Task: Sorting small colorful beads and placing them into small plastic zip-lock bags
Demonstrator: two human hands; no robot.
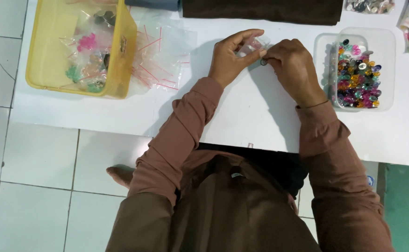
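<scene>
both hands meet over the white table (241,116). left hand (232,58) pinches a small clear bag (256,45) between thumb and fingers, held just above the table. right hand (291,65) fingers closed on a small dark ring (263,61) at the bag's mouth. clear tub (387,42) of coloured gems just right of the hands; yellow bin (125,51) of bagged beads well left, loose bags (160,58) beside it.

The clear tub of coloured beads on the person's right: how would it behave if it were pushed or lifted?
The clear tub sits flat and low on the white table, so it would probably slide rather than tip. It looks thin-walled, so it may flex if gripped by one edge. The glossy coloured beads lie loose with no lid visible, so tilting would likely spill and scatter them.
</scene>
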